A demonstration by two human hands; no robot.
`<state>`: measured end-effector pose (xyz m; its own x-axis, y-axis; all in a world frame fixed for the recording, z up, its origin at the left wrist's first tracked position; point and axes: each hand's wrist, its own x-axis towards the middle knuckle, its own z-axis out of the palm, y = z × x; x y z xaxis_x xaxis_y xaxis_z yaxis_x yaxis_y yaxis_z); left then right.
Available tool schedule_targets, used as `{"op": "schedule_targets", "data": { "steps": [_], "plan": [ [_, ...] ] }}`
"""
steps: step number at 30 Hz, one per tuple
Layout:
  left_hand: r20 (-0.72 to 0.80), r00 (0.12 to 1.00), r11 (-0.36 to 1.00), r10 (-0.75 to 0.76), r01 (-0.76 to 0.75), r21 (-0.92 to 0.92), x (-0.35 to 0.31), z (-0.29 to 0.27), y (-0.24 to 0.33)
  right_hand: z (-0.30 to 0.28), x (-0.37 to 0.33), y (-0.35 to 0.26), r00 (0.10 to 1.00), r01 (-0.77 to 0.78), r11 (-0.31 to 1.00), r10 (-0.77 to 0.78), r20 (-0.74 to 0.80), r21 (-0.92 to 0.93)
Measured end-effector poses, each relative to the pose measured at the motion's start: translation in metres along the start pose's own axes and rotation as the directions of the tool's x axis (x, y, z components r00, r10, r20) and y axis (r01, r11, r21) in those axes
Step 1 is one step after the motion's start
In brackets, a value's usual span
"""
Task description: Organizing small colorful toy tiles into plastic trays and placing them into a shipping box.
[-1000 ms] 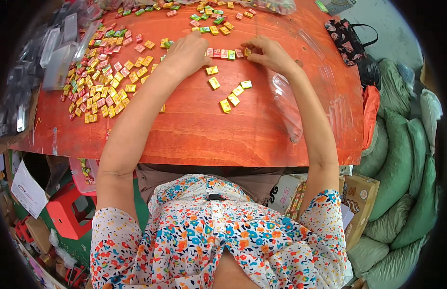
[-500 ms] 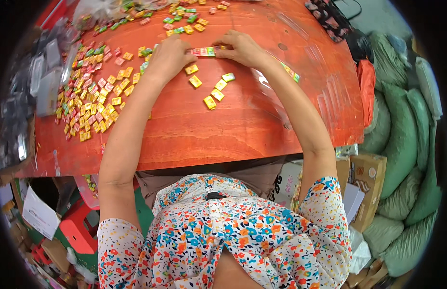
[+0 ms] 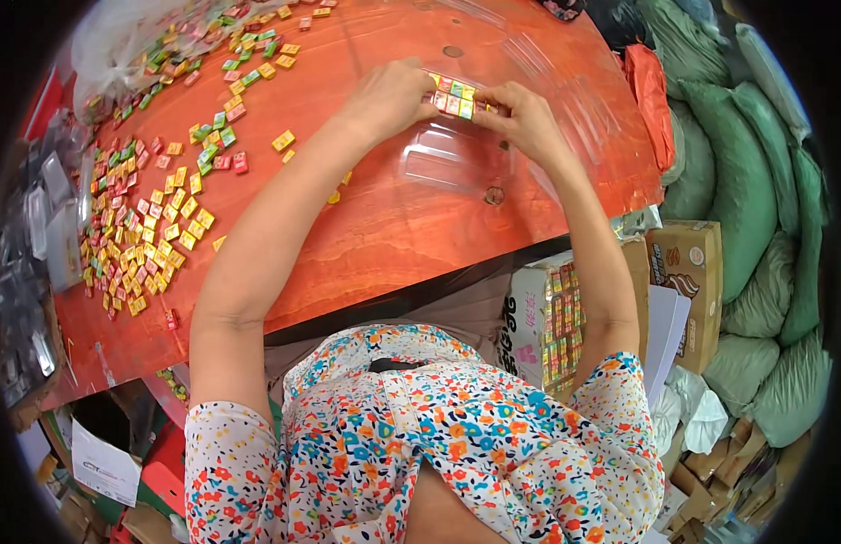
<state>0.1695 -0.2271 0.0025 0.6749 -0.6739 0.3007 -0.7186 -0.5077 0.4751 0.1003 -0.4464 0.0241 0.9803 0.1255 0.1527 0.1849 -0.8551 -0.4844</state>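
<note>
Between my two hands sits a short double row of small wrapped packets [image 3: 453, 96], red, yellow, green and pink, over a clear plastic tray [image 3: 446, 156]. My left hand [image 3: 395, 100] is closed on the left end of the row, its fingertips partly hidden by the hand itself. At the right end, my right hand [image 3: 520, 116] pinches with thumb and fingers. A few yellow packets [image 3: 283, 140] lie beside my left forearm, which covers part of others.
A wide heap of loose packets [image 3: 158, 227] spreads over the left of the red table [image 3: 384, 245]. A clear bag [image 3: 121, 54] is at the far left. More clear trays [image 3: 575, 118] lie at right. Green sacks [image 3: 742, 181] and a cardboard box [image 3: 688, 290] stand beyond the table edge.
Both hands have moved right with the row of packets, from open table to the clear tray. Two rows now lie side by side there. The view has turned rightward.
</note>
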Motion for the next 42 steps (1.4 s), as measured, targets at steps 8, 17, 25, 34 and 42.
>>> {"op": "schedule_targets", "data": {
  "steps": [8, 17, 25, 34, 42],
  "plan": [
    [0.032, 0.997, 0.997, 0.072, -0.072, -0.014, -0.001, 0.007, -0.01, 0.013, -0.012, 0.02, 0.998, -0.051, 0.998, 0.052, -0.03, 0.031],
    [-0.008, 0.977, 0.929, 0.211, -0.198, 0.312, -0.017, 0.023, -0.012, 0.026, -0.024, 0.023, 0.965, 0.151, 0.971, -0.186, -0.187, -0.185],
    [0.161, 0.966, 0.944, 0.201, -0.235, 0.233, -0.022, 0.028, -0.012, 0.031, -0.032, 0.011, 0.966, 0.218, 0.951, -0.179, 0.185, -0.217],
    [0.151, 0.97, 0.97, 0.192, -0.211, 0.119, -0.024, 0.039, 0.0, 0.025, -0.039, 0.01, 0.948, 0.254, 0.897, -0.157, 0.276, -0.363],
    [-0.004, 0.992, 0.987, 0.125, -0.124, 0.104, -0.042, 0.014, -0.005, 0.014, 0.002, -0.012, 0.968, 0.176, 0.965, -0.135, 0.21, -0.192]
  ]
}}
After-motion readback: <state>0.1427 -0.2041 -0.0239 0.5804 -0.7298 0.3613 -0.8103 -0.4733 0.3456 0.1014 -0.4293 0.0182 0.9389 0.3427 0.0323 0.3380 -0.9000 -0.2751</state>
